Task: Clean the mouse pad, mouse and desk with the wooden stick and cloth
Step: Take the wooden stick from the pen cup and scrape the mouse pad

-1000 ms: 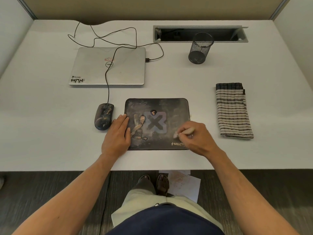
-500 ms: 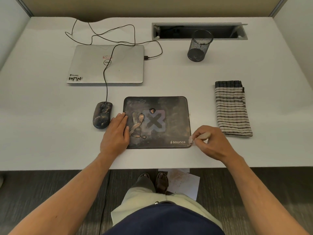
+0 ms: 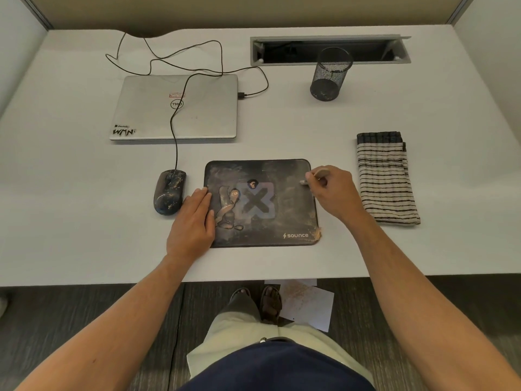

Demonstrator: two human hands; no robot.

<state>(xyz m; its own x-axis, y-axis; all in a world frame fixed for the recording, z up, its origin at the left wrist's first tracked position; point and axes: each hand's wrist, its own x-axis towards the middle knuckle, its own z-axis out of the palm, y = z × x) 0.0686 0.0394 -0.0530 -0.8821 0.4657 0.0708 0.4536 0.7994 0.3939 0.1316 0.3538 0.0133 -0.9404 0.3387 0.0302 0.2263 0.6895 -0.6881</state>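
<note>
A dark, smeared mouse pad [image 3: 284,210] lies on the white desk [image 3: 84,221], with brown gunk left of its X logo and scraped crumbs at its near right corner [image 3: 318,234]. My left hand [image 3: 194,221] lies flat on the pad's left edge, fingers together. Pinched in my right hand [image 3: 334,193] is the small wooden stick [image 3: 320,173], its tip touching the pad's upper right edge. A dirty wired mouse [image 3: 168,191] sits just left of the pad. Right of the pad lies the folded striped cloth [image 3: 386,179].
A closed silver laptop [image 3: 176,107] with cables sits at the back left. A black mesh pen cup [image 3: 330,74] stands in front of an open cable tray [image 3: 329,49]. A paper sheet [image 3: 307,303] lies on the floor by my feet.
My right hand swept the stick off the pad's near right corner, leaving crumbs there, then moved up to the pad's upper right edge. My left hand stayed put.
</note>
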